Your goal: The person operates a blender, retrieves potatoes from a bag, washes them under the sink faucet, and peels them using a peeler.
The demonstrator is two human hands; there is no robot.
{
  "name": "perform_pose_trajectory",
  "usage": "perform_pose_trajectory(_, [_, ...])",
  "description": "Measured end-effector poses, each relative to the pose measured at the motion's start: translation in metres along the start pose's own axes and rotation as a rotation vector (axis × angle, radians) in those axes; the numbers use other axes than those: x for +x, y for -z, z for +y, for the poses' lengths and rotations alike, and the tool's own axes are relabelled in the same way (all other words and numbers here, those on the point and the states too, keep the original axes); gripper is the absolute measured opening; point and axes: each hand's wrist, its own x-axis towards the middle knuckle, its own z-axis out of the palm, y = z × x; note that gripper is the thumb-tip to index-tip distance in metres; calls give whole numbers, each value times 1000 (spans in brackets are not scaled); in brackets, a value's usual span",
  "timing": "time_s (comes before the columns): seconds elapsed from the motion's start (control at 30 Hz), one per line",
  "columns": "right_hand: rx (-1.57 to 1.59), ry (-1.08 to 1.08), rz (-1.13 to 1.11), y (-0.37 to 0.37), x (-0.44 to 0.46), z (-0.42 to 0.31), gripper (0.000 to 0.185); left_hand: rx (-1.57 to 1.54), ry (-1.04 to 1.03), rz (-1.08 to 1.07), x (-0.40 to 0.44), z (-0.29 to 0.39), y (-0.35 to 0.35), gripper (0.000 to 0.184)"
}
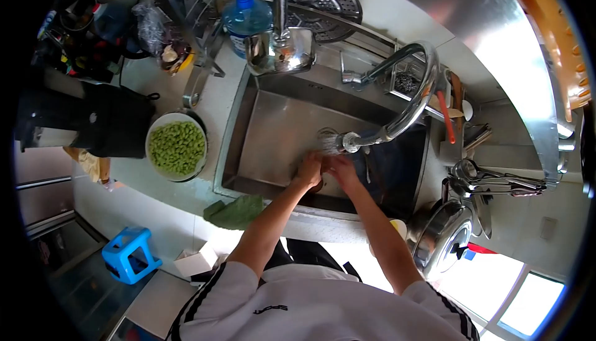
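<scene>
Both my hands are together low in the steel sink [267,130], just below the faucet head [349,142], where water sprays out. My left hand [310,170] has its fingers bent toward the other hand, their tips hard to make out. Beside it, my right hand [339,168] reaches in with its fingers curled. Something small and brownish shows beneath the hands, too hidden to name. A spoon-like utensil [368,166] lies in the sink to the right of my right hand.
On the counter left of the sink stands a bowl of green beans [176,147]. A green cloth [234,212] hangs at the front edge. Behind the sink are a blue pump bottle [246,15] and the curved faucet [428,74]. A steel pot [442,235] stands at the right.
</scene>
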Motion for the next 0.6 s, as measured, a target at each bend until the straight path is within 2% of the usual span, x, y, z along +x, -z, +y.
perform_pose_trajectory(0.03, [-73, 39, 58, -2, -11, -2, 23, 71, -13, -53, 8, -4, -26, 28])
perform_pose_trajectory(0.1, [-66, 38, 67, -5, -26, -10, 24, -50, -40, -183, 26, -30, -83, 34])
perform_pose_trajectory(0.17, [-35, 14, 84, -4, -36, -11, 25, -38, -39, -137, 36, -27, -86, 40])
perform_pose_trajectory(0.2, [-57, 40, 99, -2, -36, -10, 25, 31, -22, -25, 33, -11, -58, 43])
perform_pose_trajectory(0.27, [-96, 86, 119, -2, -38, -5, 25, -53, -16, 82, 42, -12, -48, 45])
perform_pose_trajectory(0.33, [-374, 245, 154, 11, -14, 9, 26, -361, -51, 86, 76, -38, -69, 44])
perform_pose_trajectory(0.37, [-512, 320, 171, 15, -7, 17, 27, -823, 195, -32, 79, -27, -41, 46])
perform_pose_trajectory(0.43, [-746, 635, 202, -5, -10, 4, 26, -1728, 722, -276, 63, 11, 47, 51])
perform_pose_trajectory(0.5, [-834, 780, 172, -18, -1, 1, 27, -2064, 622, -120, 50, 21, 53, 52])
perform_pose_trajectory(0.57, [-741, 706, 152, -23, 12, 1, 30, -2306, 497, 25, 36, 40, 68, 51])
perform_pose_trajectory(0.6, [-663, 647, 175, -33, 9, -6, 31, -2279, 491, 70, 37, 45, 65, 51])
